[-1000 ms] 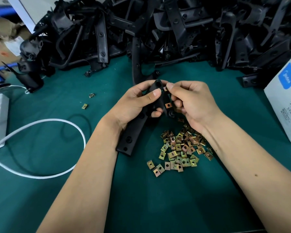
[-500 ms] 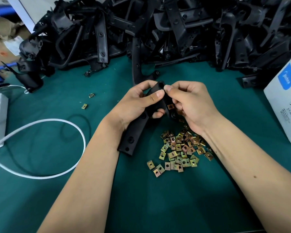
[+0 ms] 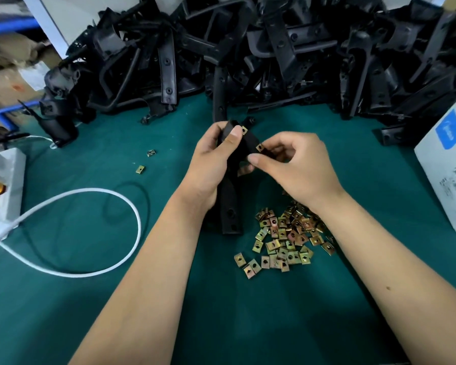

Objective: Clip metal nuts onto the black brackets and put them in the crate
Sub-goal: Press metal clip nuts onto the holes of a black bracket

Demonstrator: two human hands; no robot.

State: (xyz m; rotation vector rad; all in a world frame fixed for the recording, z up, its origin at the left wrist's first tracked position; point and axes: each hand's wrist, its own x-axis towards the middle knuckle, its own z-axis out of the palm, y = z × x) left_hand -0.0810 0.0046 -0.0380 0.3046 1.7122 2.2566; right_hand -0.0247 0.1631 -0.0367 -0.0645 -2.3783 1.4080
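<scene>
Bracket (image 3: 228, 206) middle behind left hand (image 3: 211, 164).

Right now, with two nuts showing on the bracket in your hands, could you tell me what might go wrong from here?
The nut at the bracket's edge, by the right hand, may not be fully seated and could slip off. The left hand grips only the bracket's upper part, so it might twist under pressure. The loose nut pile lies right beneath the right forearm, which could scatter it.

Head cam, looks fwd/down, close over table (image 3: 63, 312).
</scene>
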